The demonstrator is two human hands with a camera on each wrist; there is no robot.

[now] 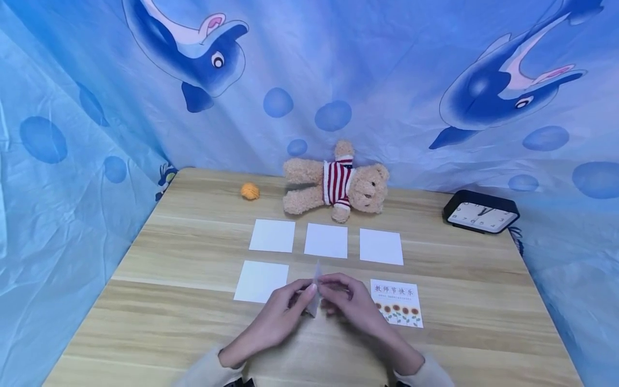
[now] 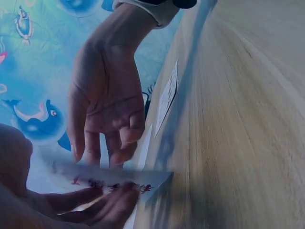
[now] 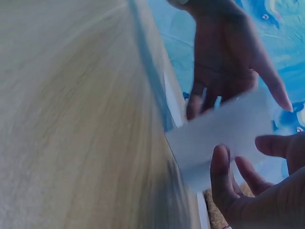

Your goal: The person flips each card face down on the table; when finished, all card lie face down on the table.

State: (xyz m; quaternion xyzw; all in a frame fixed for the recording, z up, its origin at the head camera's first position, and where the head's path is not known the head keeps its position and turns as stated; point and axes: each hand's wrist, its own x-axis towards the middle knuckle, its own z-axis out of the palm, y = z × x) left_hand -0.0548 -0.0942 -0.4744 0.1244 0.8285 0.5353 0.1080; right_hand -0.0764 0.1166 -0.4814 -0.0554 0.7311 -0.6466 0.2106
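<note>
A thin white card stands on edge between my two hands, slightly blurred. My left hand holds it from the left, fingers against the side with dark and red print in the left wrist view. My right hand is at its other side, loosely bent fingers in front of the blank face in the right wrist view; firm contact cannot be made out. A card printed with sunflowers and writing lies face up beside my right hand. A blank white card lies beyond my left hand.
Behind the hands a row of white cards, left, middle and right, lies on the wooden table. Farther back are an orange yarn ball, a teddy bear on its back and a black clock.
</note>
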